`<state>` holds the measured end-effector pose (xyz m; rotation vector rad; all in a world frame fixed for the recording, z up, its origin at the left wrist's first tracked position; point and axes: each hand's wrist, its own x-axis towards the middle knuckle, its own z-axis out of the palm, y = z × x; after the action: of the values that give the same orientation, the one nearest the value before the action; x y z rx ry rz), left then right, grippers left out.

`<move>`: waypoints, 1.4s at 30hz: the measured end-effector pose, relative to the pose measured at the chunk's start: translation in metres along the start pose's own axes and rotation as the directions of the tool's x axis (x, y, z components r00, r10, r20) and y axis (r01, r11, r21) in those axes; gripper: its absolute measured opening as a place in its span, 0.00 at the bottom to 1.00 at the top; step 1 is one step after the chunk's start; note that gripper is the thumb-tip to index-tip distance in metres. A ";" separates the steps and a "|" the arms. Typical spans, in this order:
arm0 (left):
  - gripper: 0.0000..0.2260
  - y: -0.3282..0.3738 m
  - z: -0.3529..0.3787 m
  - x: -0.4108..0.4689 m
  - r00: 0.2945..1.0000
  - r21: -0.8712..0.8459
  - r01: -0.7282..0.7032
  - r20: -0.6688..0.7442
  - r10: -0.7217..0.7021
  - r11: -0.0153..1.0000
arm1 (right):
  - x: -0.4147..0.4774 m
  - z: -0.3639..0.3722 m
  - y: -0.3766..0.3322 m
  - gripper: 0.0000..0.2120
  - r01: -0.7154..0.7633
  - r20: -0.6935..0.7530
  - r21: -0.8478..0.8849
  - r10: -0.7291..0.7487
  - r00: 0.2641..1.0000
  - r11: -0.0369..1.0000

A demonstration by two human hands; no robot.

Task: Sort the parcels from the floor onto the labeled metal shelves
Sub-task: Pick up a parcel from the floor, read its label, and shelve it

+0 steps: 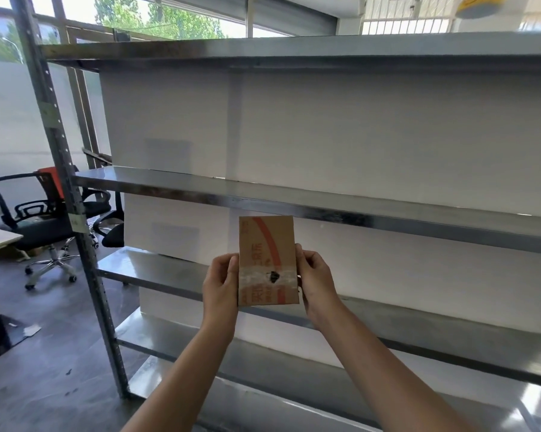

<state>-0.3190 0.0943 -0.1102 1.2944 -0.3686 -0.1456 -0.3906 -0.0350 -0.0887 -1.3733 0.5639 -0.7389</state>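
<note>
Parcel (266,260) sits at the centre of the frame, low, a flat brown cardboard box with red print and a strip of clear tape across it, torn to a dark hole in the middle. I have it upright between both hands: my left hand (220,283) clasps its left edge, my right hand (317,283) its right edge, fingers curled round the back. It hangs in the air in front of the shelves (325,201), not resting on any of them; from here it overlaps the gap between the second and third boards.

All the boards I can see are bare. A pale tag shows on the upright post (77,222) at the left of the frame, but I cannot read it, nor the print on the box.

To do this step well, I judge I should first read the box face, match it to the right level, then slide it in flat, clear of the front lip and pushed well back so it cannot tip off.
</note>
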 end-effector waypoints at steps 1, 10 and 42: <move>0.11 0.001 0.002 -0.001 1.000 0.000 0.005 -0.003 -0.005 1.000 | 0.000 -0.001 0.000 0.18 -0.003 -0.004 -0.016 0.003 1.000 1.000; 0.16 -0.005 0.004 -0.004 0.999 -0.021 0.027 0.034 -0.026 0.999 | 0.000 -0.008 0.008 0.20 0.003 0.000 -0.103 -0.003 1.000 0.995; 0.08 -0.017 -0.010 0.003 0.987 -0.043 -0.087 0.132 0.092 0.995 | 0.002 -0.019 0.014 0.07 0.098 0.164 0.027 -0.101 0.981 0.995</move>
<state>-0.3108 0.0975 -0.1283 1.2322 -0.5354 -0.1634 -0.4014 -0.0482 -0.1048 -1.4381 0.3587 -0.7008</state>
